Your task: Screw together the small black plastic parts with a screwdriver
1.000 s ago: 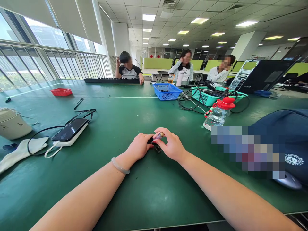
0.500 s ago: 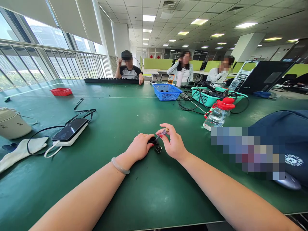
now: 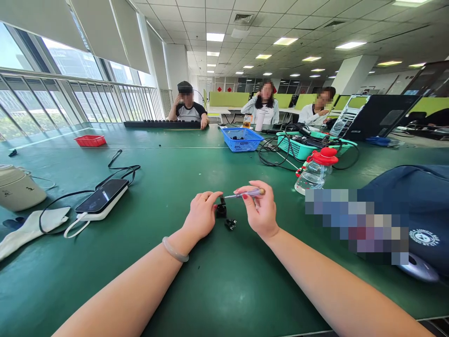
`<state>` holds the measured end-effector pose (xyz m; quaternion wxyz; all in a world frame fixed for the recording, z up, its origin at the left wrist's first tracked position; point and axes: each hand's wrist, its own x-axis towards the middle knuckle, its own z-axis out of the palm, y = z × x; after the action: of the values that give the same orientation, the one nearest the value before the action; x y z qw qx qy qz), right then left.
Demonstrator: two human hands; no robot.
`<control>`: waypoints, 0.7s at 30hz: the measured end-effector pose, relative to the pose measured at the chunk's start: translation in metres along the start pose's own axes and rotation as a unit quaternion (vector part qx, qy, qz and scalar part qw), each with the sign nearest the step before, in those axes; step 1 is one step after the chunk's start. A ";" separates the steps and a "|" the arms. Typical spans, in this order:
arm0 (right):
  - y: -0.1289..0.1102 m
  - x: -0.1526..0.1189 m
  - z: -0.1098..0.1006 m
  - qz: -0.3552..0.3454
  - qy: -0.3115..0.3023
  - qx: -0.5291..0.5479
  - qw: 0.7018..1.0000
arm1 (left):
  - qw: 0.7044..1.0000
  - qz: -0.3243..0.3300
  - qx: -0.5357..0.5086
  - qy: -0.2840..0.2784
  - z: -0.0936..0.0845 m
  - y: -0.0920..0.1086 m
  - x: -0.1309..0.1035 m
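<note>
My left hand (image 3: 203,212) is closed on a small black part (image 3: 221,210) just above the green table, fingers pressed at its upper end. In my right hand (image 3: 261,210) is a slim screwdriver (image 3: 249,193) with a translucent handle, pinched between thumb and fingers. Its shaft points left and the tip is at the upper end of the black part, close to my left fingertips; whether it touches cannot be made out. A second small black piece with metal prongs (image 3: 230,224) lies on the table between my hands.
Across the green table (image 3: 175,173) are a red tray (image 3: 90,140), a blue basket (image 3: 241,140) and a teal basket (image 3: 298,147) with cables. A phone (image 3: 102,196) lies left; a bottle (image 3: 314,175) and dark bag (image 3: 403,196) stand right. Three people sit beyond.
The screwdriver has swung from steep to nearly level, and my right hand has shifted slightly right. More of the black part now shows beside my left fingers. The view has tilted up a little.
</note>
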<state>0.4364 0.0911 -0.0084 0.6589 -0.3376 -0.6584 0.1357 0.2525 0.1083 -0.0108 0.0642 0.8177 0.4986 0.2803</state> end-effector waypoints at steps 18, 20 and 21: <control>0.032 0.007 -0.004 0.079 0.094 -0.012 0.992 | 0.990 -0.039 -0.004 -0.133 -0.003 0.003 -0.001; 0.038 0.009 -0.005 0.092 0.119 -0.003 0.989 | 0.989 -0.008 0.005 -0.149 -0.002 0.010 -0.005; 0.041 0.010 -0.005 0.099 0.131 0.001 0.986 | 0.988 0.004 0.017 -0.152 -0.002 0.014 -0.008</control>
<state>0.4532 0.1261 -0.0261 0.7233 -0.4153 -0.5293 0.1554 0.2597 0.0944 -0.0071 0.1239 0.8535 0.4850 0.1446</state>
